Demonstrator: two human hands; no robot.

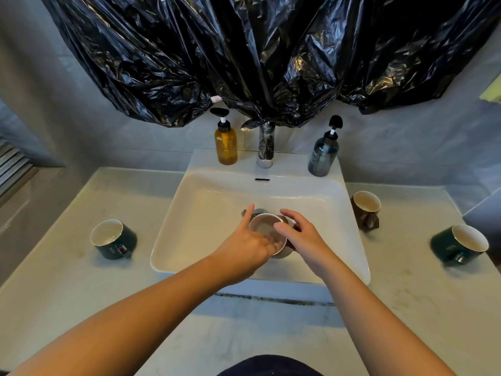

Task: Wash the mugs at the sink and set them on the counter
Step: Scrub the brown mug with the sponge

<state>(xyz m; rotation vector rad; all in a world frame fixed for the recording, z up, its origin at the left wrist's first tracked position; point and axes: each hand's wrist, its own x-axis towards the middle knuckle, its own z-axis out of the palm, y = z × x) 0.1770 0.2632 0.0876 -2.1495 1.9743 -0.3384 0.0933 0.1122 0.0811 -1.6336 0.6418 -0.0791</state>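
Note:
A brown mug with a pale inside is held over the white sink, above the drain. My right hand grips its outer side from the right. My left hand reaches over the near rim, with fingers inside the mug and the thumb pointing up. A dark green mug stands on the counter to the left. On the right counter stand a second brown mug and another dark green mug.
A chrome tap rises behind the basin, with an amber pump bottle on its left and a grey-blue pump bottle on its right. Black plastic sheeting hangs over the wall above.

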